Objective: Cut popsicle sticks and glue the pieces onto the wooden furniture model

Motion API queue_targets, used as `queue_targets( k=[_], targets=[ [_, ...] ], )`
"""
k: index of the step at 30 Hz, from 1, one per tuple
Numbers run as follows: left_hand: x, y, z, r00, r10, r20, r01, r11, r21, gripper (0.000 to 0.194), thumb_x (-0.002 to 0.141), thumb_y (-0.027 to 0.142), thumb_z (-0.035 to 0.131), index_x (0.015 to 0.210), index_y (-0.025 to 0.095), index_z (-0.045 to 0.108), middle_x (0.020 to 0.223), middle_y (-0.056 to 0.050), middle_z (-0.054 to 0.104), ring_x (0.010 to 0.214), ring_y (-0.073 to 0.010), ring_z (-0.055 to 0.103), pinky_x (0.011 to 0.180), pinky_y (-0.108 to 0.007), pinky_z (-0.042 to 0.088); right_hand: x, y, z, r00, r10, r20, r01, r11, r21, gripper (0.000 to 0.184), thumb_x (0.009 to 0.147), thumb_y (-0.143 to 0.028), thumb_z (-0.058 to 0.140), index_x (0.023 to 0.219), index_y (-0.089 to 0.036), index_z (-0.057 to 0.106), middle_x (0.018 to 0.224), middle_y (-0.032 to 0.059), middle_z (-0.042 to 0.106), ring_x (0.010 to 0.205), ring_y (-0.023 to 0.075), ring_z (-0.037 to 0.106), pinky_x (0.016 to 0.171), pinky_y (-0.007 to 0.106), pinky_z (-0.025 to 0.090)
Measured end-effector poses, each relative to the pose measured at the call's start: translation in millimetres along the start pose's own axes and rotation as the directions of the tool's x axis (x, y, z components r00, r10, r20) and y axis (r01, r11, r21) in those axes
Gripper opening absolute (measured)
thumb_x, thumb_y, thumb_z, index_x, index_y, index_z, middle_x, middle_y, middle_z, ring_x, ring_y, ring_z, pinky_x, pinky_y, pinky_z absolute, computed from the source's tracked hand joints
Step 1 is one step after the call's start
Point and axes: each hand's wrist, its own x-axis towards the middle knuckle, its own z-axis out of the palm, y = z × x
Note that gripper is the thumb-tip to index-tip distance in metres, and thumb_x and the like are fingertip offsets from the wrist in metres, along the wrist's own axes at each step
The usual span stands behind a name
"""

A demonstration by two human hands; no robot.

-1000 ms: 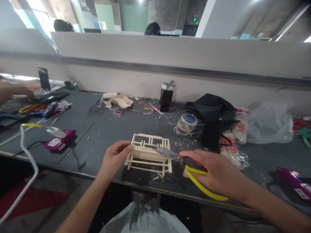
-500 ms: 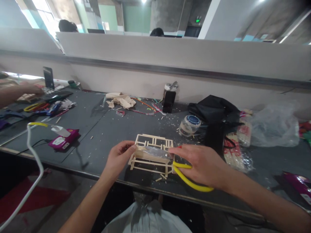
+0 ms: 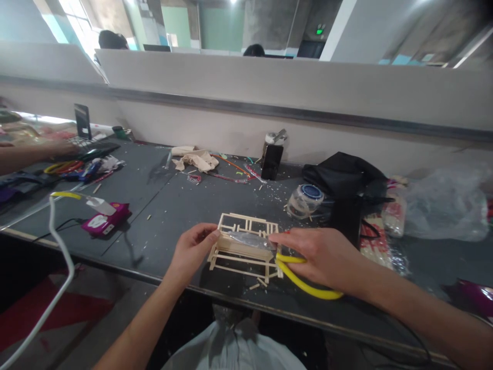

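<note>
A small frame of pale wooden sticks [image 3: 246,245] stands on the dark table [image 3: 173,205] near its front edge. My left hand [image 3: 192,251] pinches the frame's left end. My right hand [image 3: 319,253] is closed on yellow-handled scissors [image 3: 304,280]. Their blurred blades [image 3: 250,239] lie across the top of the frame.
Behind the frame are a clear jar with a blue lid [image 3: 302,201], a black bag [image 3: 346,177], a black bottle [image 3: 271,156] and crumpled cloth [image 3: 194,159]. A magenta tool [image 3: 106,221] with a white cable lies left. Another person's arm [image 3: 26,154] reaches in at far left.
My right hand has moved left with the scissors, bringing the blades over the stick frame. The left hand has stayed on the frame's left end.
</note>
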Motion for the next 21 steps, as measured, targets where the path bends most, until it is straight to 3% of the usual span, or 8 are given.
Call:
queue_targets(
  k=[9, 15, 18, 21],
  targets=[
    [1.7, -3.5, -1.3, 1.0, -0.003, 0.014, 0.003, 1.0, -0.014, 0.031, 0.071, 0.039, 0.07, 0.089, 0.014, 0.069, 0.081, -0.004, 0.069, 0.064, -0.0128, 0.058, 0.06, -0.025, 0.047, 3.3, 1.8, 1.5, 1.0, -0.029, 0.009, 0.03, 0.999, -0.023, 0.04, 0.075, -0.022, 0.068, 0.115, -0.025, 0.063, 0.095, 0.0028, 0.075, 0.081, 0.0208, 0.072, 0.064, 0.027, 0.054],
    [1.9, -3.4, -2.7, 0.999, 0.007, 0.033, -0.006, 0.999, -0.035, 0.03, 0.076, 0.04, 0.065, 0.09, 0.015, 0.071, 0.077, -0.003, 0.069, 0.064, -0.0125, 0.058, 0.061, -0.024, 0.045, -3.4, 7.1, 11.2, 0.992, -0.015, -0.125, 0.03, 0.992, 0.119, 0.04, 0.078, -0.022, 0.062, 0.118, -0.024, 0.062, 0.11, 0.002, 0.072, 0.091, 0.0184, 0.071, 0.074, 0.025, 0.056],
    [1.4, -0.4, -3.8, 1.0, -0.003, 0.017, 0.003, 0.999, -0.051, 0.03, 0.079, 0.041, 0.062, 0.09, 0.014, 0.072, 0.07, -0.002, 0.068, 0.063, -0.0121, 0.057, 0.061, -0.023, 0.043, -9.6, 10.7, 4.1, 0.971, 0.079, -0.225, -0.046, 0.987, 0.152, 0.039, 0.08, -0.026, 0.059, 0.119, -0.025, 0.062, 0.112, 0.0005, 0.072, 0.091, 0.0184, 0.071, 0.073, 0.024, 0.056],
    [-0.9, 2.1, -5.7, 1.0, -0.005, 0.011, 0.006, 0.998, -0.063, 0.03, 0.077, 0.039, 0.064, 0.092, 0.015, 0.072, 0.069, -0.002, 0.068, 0.064, -0.012, 0.057, 0.062, -0.022, 0.044, -24.0, 13.4, -2.3, 0.936, 0.244, -0.255, -0.196, 0.96, 0.201, 0.039, 0.079, -0.034, 0.06, 0.118, -0.028, 0.063, 0.105, -0.0018, 0.074, 0.084, 0.0193, 0.072, 0.069, 0.026, 0.057]
  ],
)
